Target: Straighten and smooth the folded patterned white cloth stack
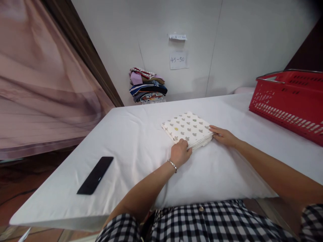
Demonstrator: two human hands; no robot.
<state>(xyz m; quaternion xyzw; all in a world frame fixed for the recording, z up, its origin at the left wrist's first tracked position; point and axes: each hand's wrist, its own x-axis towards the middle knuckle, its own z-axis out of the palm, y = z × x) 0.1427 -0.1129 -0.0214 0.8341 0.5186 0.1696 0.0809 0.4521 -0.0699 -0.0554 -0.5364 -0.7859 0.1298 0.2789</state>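
cloth first: a folded patterned cloth (pixel 188 128), pale with small grey shapes and a couple of coloured ones, lies flat on the white table (pixel 141 141), turned like a diamond so one corner points back toward the person. it sits directly ahead of both hands, touching each. the left hand (pixel 179 153) rests at the near corner, just this side of the cloth, knuckles up and fingers curled down over the edge; whether those fingers pinch the layers or only press on them cannot be told from here. the right hand (pixel 223 135) lies flat and nearly open against the right-hand corner, fingertips on top of the edge, holding nothing. so the cloth lies forward of the left hand and off to the inner side of the right hand, between the two.

both forearms reach forward over the table edge, angled inward so they converge on the cloth; the left wrist wears a thin bracelet (pixel 173 165). neither hand is clearly nearer, both are in contact.

outward of the left hand, well apart, a dark phone (pixel 96 174) lies near the table edge. outward of the right hand and farther forward stands a red basket (pixel 290 101). beyond the cloth, against the wall, sits a stack of folded clothes (pixel 147 85).
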